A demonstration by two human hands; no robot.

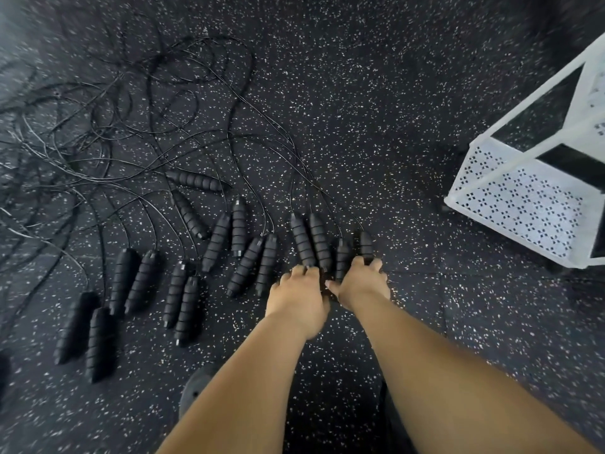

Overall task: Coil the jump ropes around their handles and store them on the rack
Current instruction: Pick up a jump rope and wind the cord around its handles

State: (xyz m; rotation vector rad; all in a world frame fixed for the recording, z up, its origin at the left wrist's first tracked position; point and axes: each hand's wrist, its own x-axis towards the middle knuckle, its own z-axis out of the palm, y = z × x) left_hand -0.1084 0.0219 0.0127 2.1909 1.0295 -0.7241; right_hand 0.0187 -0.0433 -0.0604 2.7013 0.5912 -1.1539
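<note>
Reaching mid-frame, your left hand (298,299) and right hand (363,283) curl fingers over the ends of handles (319,239); all jump ropes (101,90) lie uncoiled toward upper left, none yet on the rack (523,204) at right.

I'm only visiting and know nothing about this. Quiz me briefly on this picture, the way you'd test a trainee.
1. True or false: the jump rope cords are already coiled round the handles.
2. Where in the view does the white perforated rack stand? A: left, B: right, C: between the hands.
3. Fill in: the left hand and right hand touch handles at the ___ end of the row.
Key: 1 false; 2 B; 3 right.
</note>
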